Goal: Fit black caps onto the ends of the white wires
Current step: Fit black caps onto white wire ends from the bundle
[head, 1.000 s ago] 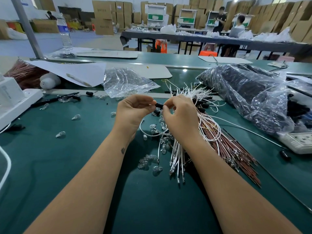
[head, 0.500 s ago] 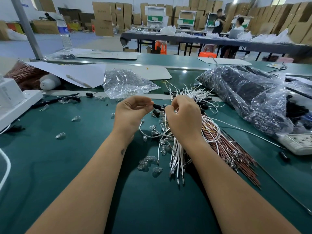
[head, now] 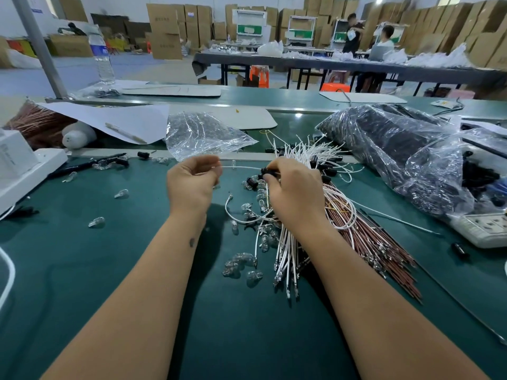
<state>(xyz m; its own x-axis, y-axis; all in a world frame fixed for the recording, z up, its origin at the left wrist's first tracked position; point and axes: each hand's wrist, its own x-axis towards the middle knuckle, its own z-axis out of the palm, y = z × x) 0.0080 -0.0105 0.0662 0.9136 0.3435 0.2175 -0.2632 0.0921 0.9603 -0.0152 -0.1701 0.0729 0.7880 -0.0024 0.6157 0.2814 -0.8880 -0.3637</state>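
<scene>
The left hand (head: 192, 182) hovers above the green table (head: 82, 270) with its fingers curled inward, the thumb and fingertips pinching one end of a white wire (head: 241, 167). The wire stretches straight across the gap between the two hands. The right hand (head: 295, 190) has its fingers curled down and pinches a black cap (head: 265, 170) sitting at the other end of that wire; how far the cap is seated cannot be told.

Under and beyond the right hand lies a bundle of white wires (head: 285, 248), their metal tips pointing toward the person, with more white ends fanned out on the far side, several already carrying black caps (head: 326, 167). A bundle of brown wires (head: 378, 242) lies beside it on the right, touching it. Small clear bulbs (head: 241, 266) are scattered on the table near the wires, and a few lie apart on the left.

A clear plastic bag (head: 203, 135) rests just beyond the left hand. A larger plastic bag full of black parts (head: 397, 149) sits to the right, near a white power strip (head: 482, 229).
</scene>
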